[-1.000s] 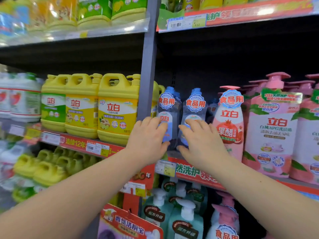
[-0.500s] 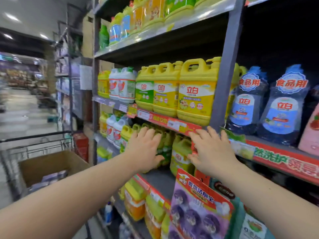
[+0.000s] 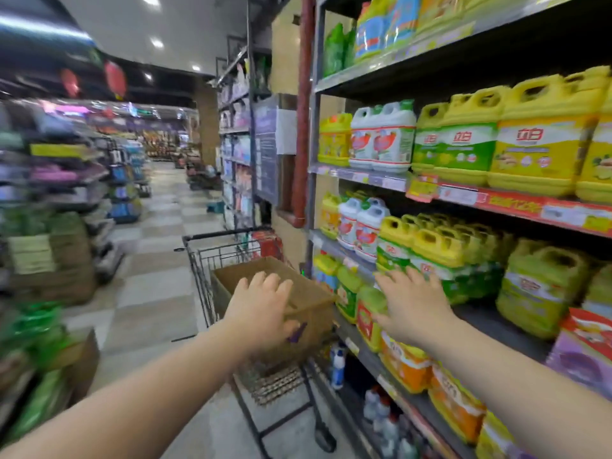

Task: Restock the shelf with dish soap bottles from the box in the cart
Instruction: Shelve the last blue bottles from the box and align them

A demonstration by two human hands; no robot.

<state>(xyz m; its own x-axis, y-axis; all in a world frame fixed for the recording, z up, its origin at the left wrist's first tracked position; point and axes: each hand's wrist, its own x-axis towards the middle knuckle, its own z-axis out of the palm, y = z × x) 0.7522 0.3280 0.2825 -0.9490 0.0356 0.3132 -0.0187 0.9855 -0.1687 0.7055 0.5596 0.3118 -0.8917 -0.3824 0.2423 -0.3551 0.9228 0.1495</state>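
Observation:
A brown cardboard box point(image 3: 311, 293) stands in a wire shopping cart point(image 3: 212, 260) in the aisle, close to the shelf's left end. My left hand point(image 3: 261, 309) is stretched out over the box's near side, fingers apart, holding nothing. My right hand point(image 3: 410, 306) is open too, hovering in front of the lower shelf's green and yellow jugs point(image 3: 430, 250). What the box holds is hidden from here. Yellow dish soap jugs point(image 3: 539, 144) fill the shelf point(image 3: 496, 202) at chest height on the right.
White jugs point(image 3: 384, 137) stand left of the yellow ones. Orange packs point(image 3: 407, 366) and small bottles point(image 3: 337, 362) fill the lowest levels. A red pipe point(image 3: 303, 127) runs down at the shelf's end. Blurred racks point(image 3: 49, 193) line the aisle's left side, with tiled floor point(image 3: 159, 293) between.
My view has swung left, away from the blue and pink bottles toward the cart. Both hands have left the shelf and moved down and left; the left one now reaches the box.

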